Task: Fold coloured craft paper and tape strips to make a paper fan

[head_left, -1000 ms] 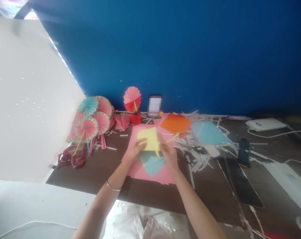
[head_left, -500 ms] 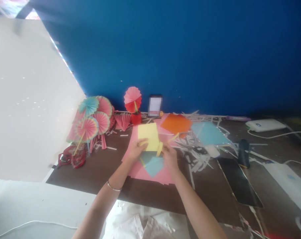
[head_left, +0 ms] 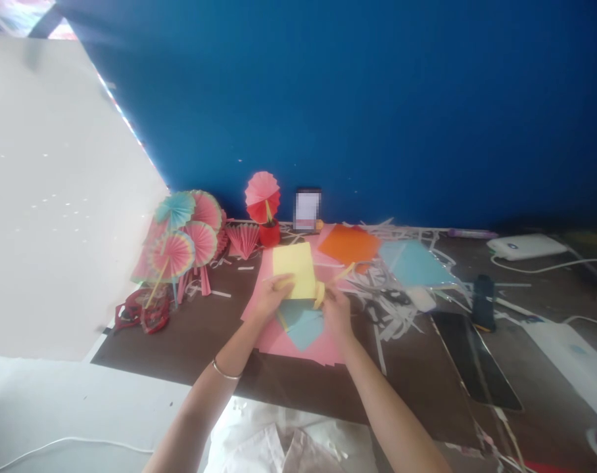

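My left hand (head_left: 275, 295) is closed on the lower left part of a sheet of yellow paper (head_left: 298, 263), thumb on top. My right hand (head_left: 336, 307) is closed by the sheet's lower right corner, on a curled yellow strip (head_left: 319, 294); its fingertips are partly hidden. Under the sheet lies a light blue paper square (head_left: 306, 328), one corner pointing toward me. Beneath both, pink paper (head_left: 269, 338) is spread on the dark table. Another narrow yellow piece (head_left: 346, 272) shows just beyond my right hand.
Folded paper fans (head_left: 183, 243) and a red-potted paper flower (head_left: 263, 197) stand at the left and back. Orange paper (head_left: 350, 243), blue sheets (head_left: 417, 263) and white paper scraps (head_left: 397, 309) lie to the right, near a phone (head_left: 476, 361) and a white device (head_left: 525, 247) with cables.
My right hand and the curled yellow strip have shifted very slightly to the right. My left hand keeps its hold on the yellow sheet.
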Tool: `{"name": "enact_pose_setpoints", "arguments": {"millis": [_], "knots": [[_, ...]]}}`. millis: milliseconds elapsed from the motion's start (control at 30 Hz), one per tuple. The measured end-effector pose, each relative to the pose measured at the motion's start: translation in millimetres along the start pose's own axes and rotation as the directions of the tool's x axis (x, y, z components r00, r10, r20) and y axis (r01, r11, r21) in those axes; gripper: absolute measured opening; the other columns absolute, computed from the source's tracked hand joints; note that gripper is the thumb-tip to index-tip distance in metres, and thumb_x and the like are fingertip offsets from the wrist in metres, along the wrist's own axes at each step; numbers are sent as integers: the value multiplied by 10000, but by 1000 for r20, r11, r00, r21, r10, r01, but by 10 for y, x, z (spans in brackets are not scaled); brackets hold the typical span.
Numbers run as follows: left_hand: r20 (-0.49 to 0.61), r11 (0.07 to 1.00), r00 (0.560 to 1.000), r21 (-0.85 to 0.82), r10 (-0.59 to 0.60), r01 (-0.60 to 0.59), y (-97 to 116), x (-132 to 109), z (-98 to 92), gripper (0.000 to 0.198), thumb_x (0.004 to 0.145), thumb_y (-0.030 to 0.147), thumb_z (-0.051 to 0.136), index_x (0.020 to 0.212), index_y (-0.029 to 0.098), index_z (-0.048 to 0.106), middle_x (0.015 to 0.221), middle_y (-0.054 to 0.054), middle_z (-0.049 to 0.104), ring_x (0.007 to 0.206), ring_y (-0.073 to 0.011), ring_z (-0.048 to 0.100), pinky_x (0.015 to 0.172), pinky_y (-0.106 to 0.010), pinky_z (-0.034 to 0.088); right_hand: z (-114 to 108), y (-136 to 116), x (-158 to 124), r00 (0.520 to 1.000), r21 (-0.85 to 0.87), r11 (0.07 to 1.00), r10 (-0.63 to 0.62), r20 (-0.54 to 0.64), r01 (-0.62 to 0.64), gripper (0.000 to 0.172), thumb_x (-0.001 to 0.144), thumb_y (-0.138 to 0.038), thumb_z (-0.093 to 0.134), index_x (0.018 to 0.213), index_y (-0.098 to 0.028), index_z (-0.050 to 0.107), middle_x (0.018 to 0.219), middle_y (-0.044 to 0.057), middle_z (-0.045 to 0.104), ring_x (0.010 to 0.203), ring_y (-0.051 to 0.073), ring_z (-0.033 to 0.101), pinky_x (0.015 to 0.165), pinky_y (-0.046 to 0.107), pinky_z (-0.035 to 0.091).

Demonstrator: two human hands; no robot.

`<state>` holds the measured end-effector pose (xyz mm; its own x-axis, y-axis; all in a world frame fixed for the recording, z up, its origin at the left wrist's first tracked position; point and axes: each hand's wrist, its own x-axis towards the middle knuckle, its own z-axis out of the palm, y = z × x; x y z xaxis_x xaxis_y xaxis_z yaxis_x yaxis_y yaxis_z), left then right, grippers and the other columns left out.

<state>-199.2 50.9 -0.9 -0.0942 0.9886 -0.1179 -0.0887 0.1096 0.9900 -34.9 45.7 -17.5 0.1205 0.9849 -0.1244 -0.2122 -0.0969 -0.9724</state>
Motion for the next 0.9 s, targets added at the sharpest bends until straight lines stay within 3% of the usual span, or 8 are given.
{"name": "enact_pose_setpoints", "arguments": {"millis": [400, 700, 900], "knots": [[-4, 993, 996, 88, 84, -83, 120, -106, 65, 260, 721, 204, 663, 977, 165, 686, 1093, -97, 661, 1025, -207, 603, 917, -341, 457, 49, -23, -29, 997, 135, 991, 37, -70, -27, 230, 620, -316, 676, 793, -164, 667, 741, 25, 666, 621, 154, 599, 533, 245, 455], [-8, 992, 996, 91, 92, -90, 163, -138, 68, 259, 738, 193, 644, 992, 158, 680, 1087, -99, 666, 1021, -207, 612, 929, -346, 458, -2, 16, 11, 998, -41, 998, -43, -50, 41, 354, 648, -452, 648, 831, -150, 683, 678, 34, 662, 585, 164, 580, 516, 268, 446], [5, 987, 995, 126, 104, -104, 153, -145, 78, 259, 752, 184, 625, 1005, 157, 675, 1110, -100, 655, 1038, -214, 604, 935, -354, 457, 19, 9, -21, 989, -91, 993, -88, -116, 78, 374, 666, -479, 630, 833, -147, 679, 665, 29, 655, 582, 155, 571, 519, 258, 439]]}}
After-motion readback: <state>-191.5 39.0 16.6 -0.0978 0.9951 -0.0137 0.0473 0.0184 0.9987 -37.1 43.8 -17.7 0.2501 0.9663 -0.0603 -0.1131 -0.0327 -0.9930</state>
